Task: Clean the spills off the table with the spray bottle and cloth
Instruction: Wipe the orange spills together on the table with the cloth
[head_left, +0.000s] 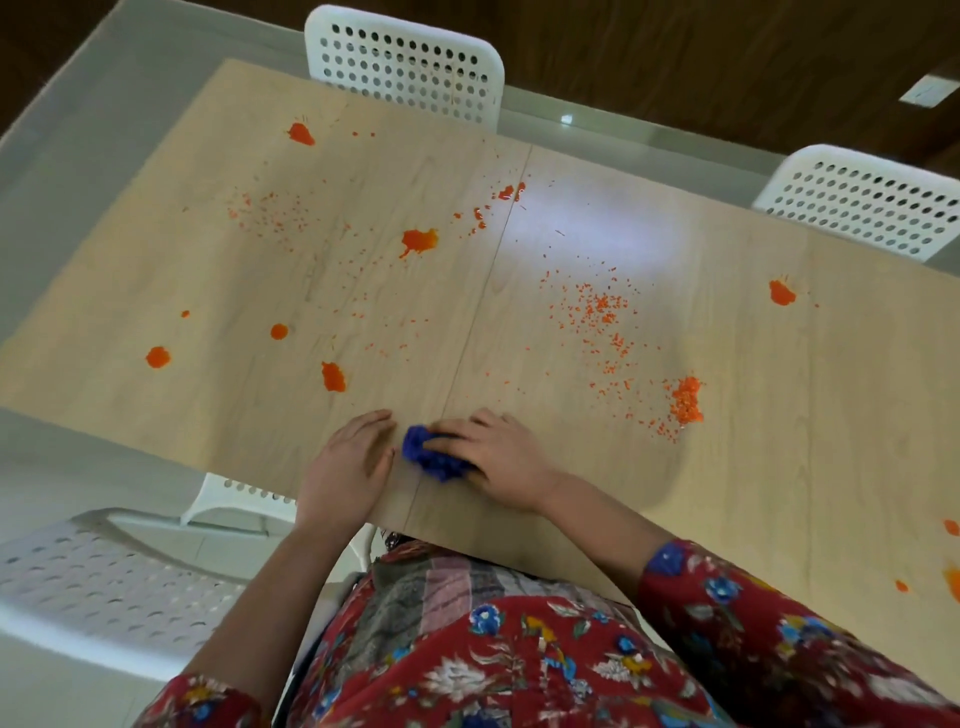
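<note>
A crumpled blue cloth (428, 457) lies on the light wooden table (727, 467) near its front edge. My right hand (498, 460) lies over the cloth with its fingers curled round it. My left hand (350, 467) rests flat on the table just left of the cloth, fingers straight. Orange spills mark the table: a blob (333, 376) just beyond my left hand, a splat (418, 241) at the centre, a heap of orange grains (687, 400) to the right, and scattered specks (602, 312) between. No spray bottle is in view.
White perforated chairs stand at the far side (405, 62) and far right (862, 202); another chair (104, 582) stands at my near left. More orange blobs lie at far left (301, 134), left (158, 357) and right (782, 292).
</note>
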